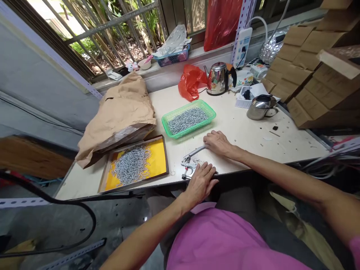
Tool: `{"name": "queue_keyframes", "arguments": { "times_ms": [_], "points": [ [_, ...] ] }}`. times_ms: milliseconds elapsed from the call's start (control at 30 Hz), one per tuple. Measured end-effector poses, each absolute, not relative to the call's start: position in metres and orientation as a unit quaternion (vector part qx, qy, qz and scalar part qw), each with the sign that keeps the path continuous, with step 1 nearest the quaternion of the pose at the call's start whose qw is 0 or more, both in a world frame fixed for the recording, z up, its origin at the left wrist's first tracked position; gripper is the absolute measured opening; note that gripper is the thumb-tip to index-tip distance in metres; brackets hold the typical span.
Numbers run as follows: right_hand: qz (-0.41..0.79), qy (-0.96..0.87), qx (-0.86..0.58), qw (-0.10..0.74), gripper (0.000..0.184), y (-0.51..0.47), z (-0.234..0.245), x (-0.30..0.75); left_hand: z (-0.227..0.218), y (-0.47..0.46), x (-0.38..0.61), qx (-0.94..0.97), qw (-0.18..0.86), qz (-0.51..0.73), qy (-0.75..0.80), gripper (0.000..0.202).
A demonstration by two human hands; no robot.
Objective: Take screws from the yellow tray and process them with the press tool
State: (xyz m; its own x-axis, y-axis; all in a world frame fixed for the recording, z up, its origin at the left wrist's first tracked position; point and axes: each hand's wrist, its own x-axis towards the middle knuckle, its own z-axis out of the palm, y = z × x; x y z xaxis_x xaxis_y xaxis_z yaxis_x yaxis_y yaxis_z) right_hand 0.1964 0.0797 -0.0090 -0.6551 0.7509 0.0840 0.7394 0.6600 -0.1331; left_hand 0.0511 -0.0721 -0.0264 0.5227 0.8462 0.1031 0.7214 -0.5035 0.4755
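Observation:
On the near edge of the table lies a small metal hand press [189, 165], with a C-shaped jaw and a long grey lever. My right hand [218, 144] has its fingers curled at the lever's far end. My left hand [200, 183] lies over the lower part of the press, fingers bent down around it and thumb apart; what is under the palm is hidden. Just left is a shallow tray [166, 165] with a yellow bottom, holding a heap of small shiny metal pins [131, 165]. Beyond my hands stands a green plastic basket [189, 132] filled with similar pieces.
A large brown paper sack [123, 101] leans over the tray's back. Behind the basket are a red plastic bag [191, 82] and a steel kettle [218, 80]. A steel pot [261, 108] stands at right, beside stacked cardboard boxes [315, 71]. A barred window [112, 33] is behind.

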Motion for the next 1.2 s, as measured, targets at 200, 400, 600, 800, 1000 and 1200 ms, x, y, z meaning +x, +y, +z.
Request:
{"name": "queue_keyframes", "arguments": {
  "times_ms": [200, 400, 600, 800, 1000, 1200],
  "points": [
    [0.084, -0.987, -0.125, 0.049, 0.011, 0.039, -0.001, 0.131, -0.037, -0.076, 0.050, 0.849, 0.199, 0.162, 0.463, 0.043],
    [0.091, -0.992, -0.060, 0.065, 0.015, 0.020, -0.014, 0.096, -0.029, -0.107, 0.034, 0.879, 0.157, 0.190, 0.408, 0.039],
    [0.139, -0.931, -0.176, 0.288, 0.014, 0.054, 0.031, 0.104, 0.002, -0.093, -0.060, 0.755, -0.004, 0.178, 0.631, 0.023],
    [0.047, -0.870, -0.321, 0.372, 0.014, 0.132, 0.070, 0.124, 0.007, -0.038, -0.157, 0.656, -0.070, 0.034, 0.751, 0.024],
    [0.114, -0.882, -0.304, 0.342, 0.016, 0.107, 0.056, 0.155, -0.002, -0.023, -0.174, 0.669, -0.054, -0.038, 0.740, 0.027],
    [0.229, -0.901, -0.318, 0.188, 0.017, 0.036, 0.004, 0.181, 0.008, -0.015, -0.171, 0.696, -0.085, -0.108, 0.704, 0.032]
  ]
}}
